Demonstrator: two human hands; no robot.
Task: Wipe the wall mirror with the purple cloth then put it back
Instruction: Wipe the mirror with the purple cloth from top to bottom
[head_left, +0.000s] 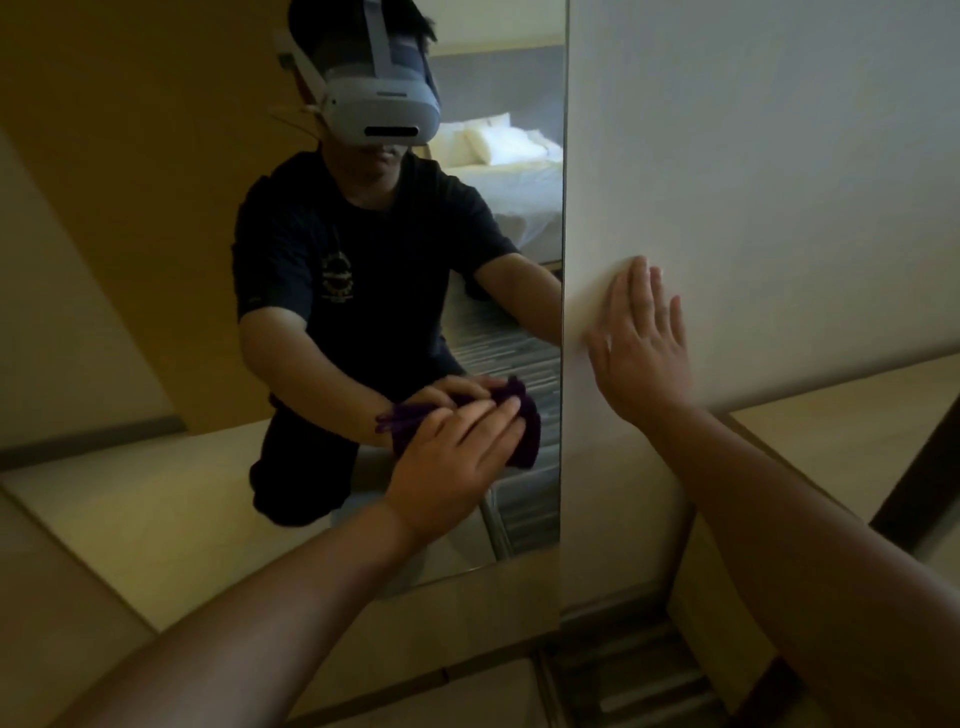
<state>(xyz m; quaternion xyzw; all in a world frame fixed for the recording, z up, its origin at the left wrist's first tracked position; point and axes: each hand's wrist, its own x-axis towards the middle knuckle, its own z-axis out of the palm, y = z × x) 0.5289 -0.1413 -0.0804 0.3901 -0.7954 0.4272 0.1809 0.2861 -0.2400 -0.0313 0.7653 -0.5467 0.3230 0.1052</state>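
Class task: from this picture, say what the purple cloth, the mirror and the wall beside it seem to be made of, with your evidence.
Purple cloth: soft fabric, probably microfibre or terry; it bunches under the left hand and looks fuzzy. Mirror: smooth silvered glass, glossy, reflecting the room clearly; no frame visible. Wall: matte off-white, painted plaster or wallpaper, with no shine; the right hand lies flat on it.

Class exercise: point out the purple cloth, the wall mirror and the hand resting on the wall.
purple cloth (524, 434): head view, right end past the fingertips.
wall mirror (156, 260): head view, bare glass, left part.
right hand (641, 343): head view, back of hand.
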